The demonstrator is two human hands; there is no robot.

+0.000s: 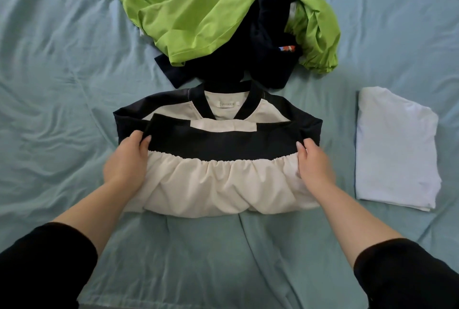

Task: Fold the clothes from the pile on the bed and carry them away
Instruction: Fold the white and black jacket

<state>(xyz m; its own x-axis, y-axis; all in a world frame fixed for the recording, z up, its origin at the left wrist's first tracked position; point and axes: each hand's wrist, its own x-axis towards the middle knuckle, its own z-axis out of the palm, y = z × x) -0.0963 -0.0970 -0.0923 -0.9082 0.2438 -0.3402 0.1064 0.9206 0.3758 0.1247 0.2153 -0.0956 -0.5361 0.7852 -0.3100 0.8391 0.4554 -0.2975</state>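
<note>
Head view: grips of left hand and right hand seemingly pinch the garment between them.

Teal bed sheet fills whole view, creased all over; pale hem near bottom edge; soft even light.

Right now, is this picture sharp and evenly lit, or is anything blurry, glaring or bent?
Head view: soft, even light with no glare; the label on the dress reads clearly, so focus holds; the dark clothes behind it show as flat black with little detail; both arms splay toward the lower corners, likely a wide-angle stretch.
</note>
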